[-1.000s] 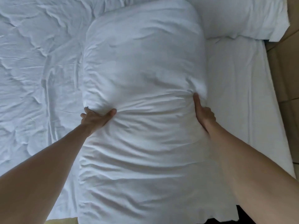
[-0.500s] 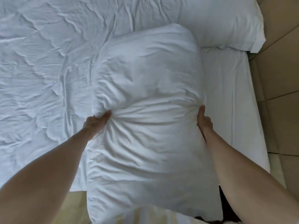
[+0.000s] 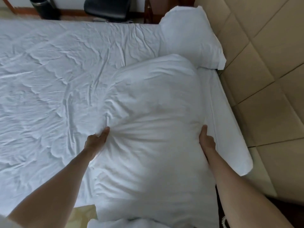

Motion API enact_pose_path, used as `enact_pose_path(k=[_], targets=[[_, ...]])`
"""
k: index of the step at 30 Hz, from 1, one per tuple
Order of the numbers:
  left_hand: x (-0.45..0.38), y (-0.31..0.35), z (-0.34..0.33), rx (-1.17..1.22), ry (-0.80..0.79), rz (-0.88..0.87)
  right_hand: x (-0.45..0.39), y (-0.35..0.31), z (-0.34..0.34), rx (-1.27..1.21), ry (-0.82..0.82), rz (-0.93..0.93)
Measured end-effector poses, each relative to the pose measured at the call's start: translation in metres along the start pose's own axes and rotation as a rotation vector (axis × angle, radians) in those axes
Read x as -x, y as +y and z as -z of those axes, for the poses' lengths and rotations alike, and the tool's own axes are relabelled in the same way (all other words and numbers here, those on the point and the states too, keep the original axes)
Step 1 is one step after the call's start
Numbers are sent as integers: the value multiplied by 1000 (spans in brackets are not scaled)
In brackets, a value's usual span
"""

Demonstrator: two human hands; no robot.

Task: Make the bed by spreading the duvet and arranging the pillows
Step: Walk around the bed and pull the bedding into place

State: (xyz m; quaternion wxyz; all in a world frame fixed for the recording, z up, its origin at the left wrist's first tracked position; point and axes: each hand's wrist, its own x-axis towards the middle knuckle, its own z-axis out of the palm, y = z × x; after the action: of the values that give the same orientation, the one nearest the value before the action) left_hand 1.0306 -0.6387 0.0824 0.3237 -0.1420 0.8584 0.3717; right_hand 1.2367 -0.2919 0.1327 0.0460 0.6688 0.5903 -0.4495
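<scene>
Two bare forearms were in view, both uncovered from wrist to the frame's lower edge; no sleeve cuff showed on either; the left hand (image 3: 97, 139) carried no ring, watch or band on its visible side; the right hand (image 3: 207, 142) likewise showed no jewellery or glove; a pale grey patch of fabric, possibly a garment, sat at the bottom left corner beside the left arm, too blurred to identify.

black chair (image 3: 107, 9), dark cylindrical bin, perhaps (image 3: 44, 7), tan padded headboard (image 3: 263, 63)
</scene>
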Motion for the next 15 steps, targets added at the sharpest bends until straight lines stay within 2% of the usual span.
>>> enact_pose_path(k=[9, 15], targets=[[46, 59, -59, -57, 122, -81, -7, 14, 79, -125, 123, 40], [75, 117, -133, 76, 203, -176, -57, 11, 152, -223, 157, 49]])
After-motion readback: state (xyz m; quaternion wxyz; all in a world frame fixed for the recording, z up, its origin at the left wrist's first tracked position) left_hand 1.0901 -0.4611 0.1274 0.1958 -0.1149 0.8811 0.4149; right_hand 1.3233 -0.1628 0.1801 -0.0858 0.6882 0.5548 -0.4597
